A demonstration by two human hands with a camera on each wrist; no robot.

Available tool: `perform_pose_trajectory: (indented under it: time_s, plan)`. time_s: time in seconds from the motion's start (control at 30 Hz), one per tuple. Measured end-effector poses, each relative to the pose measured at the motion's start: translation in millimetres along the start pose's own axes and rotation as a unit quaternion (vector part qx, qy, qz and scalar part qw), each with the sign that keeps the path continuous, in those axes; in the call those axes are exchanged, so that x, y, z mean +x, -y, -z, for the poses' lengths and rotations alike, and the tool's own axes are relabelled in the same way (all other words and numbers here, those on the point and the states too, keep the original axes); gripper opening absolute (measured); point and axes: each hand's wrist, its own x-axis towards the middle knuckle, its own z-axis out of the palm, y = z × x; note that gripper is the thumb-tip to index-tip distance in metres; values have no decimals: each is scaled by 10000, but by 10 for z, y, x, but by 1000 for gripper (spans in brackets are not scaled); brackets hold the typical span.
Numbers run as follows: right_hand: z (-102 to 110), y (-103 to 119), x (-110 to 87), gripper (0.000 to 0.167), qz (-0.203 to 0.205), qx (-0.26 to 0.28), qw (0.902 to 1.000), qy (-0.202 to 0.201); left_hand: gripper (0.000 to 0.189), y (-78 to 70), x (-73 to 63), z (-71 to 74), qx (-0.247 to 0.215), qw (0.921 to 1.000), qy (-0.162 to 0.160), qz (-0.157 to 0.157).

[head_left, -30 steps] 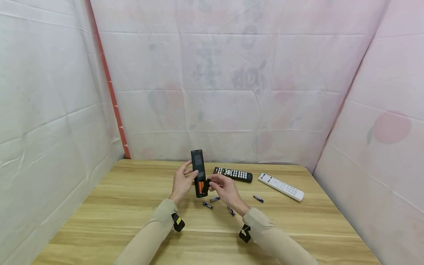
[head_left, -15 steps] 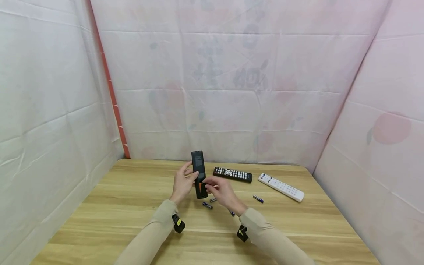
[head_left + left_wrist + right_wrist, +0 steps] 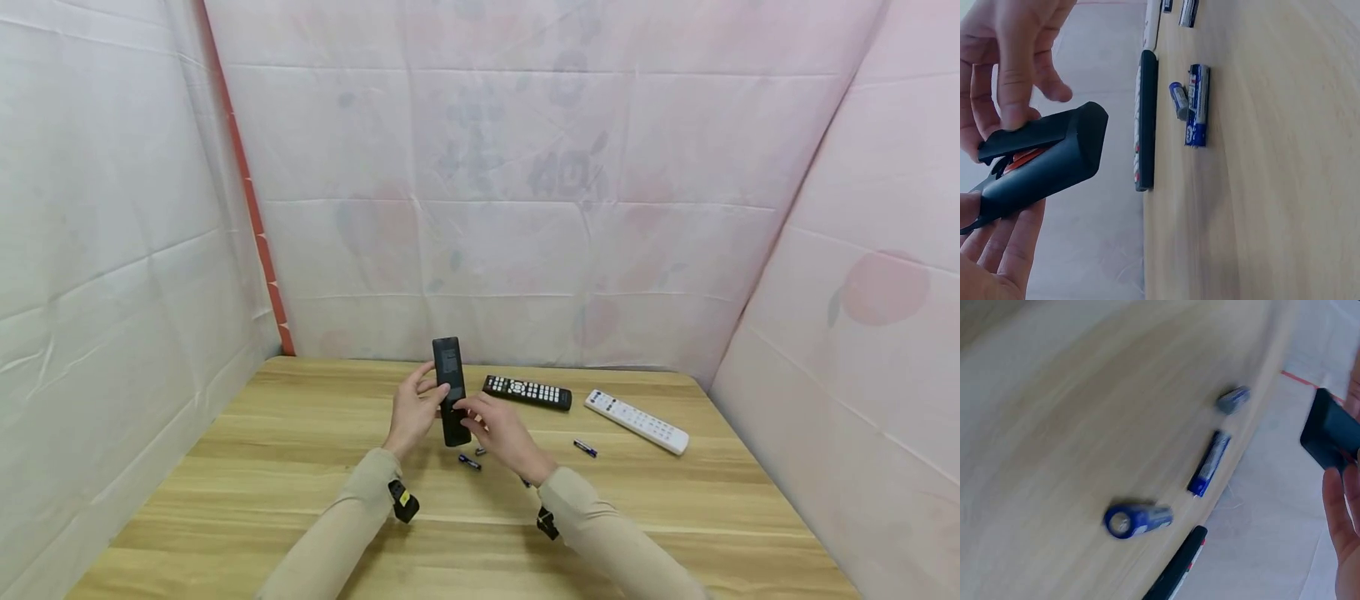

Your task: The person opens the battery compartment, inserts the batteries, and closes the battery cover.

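Left hand [image 3: 411,415] grips one remote [image 3: 450,367]; right hand [image 3: 504,429] pinches cover [image 3: 1041,132]; two other remotes [image 3: 527,392], four batteries [image 3: 469,462].

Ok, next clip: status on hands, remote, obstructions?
Left hand holding black remote, back side showing. Right hand pinching battery cover, not flush; orange interior visible. Loose batteries on tabletop, none blocking cover.

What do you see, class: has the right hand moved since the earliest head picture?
Yes: the right hand has shifted left, away from the resting white remote and over the back of the held black remote.
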Motion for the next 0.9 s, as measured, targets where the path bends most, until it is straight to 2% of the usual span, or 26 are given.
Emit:
perform_pose_trajectory:
  time_s: [0.1, 0.2, 0.23, 0.4, 0.57, 0.9]
  plan:
    - [-21, -29, -22, 38, 539, -820, 9951, -117, 55, 56, 30, 8, -27, 10000, -59, -20]
    - [-41, -40, -43, 49, 689, -1265, 9895, -98, 56, 220, 128, 15, -138, 9998, -90, 63]
    - [-45, -38, -48, 52, 698, -1328, 9886, -82, 57, 216, 129, 19, -151, 9998, -97, 85]
    - [-60, -35, -69, 63, 667, -1248, 9899, 1, 58, 184, 129, 25, -222, 9996, -130, 115]
    - [-80, -34, -93, 78, 489, -1193, 9913, 277, 58, 187, 132, 14, -300, 9992, -236, 116]
    - [-90, -5, -108, 73, 187, -1200, 9922, 268, 57, 176, 126, 0, -350, 9992, -141, 117]
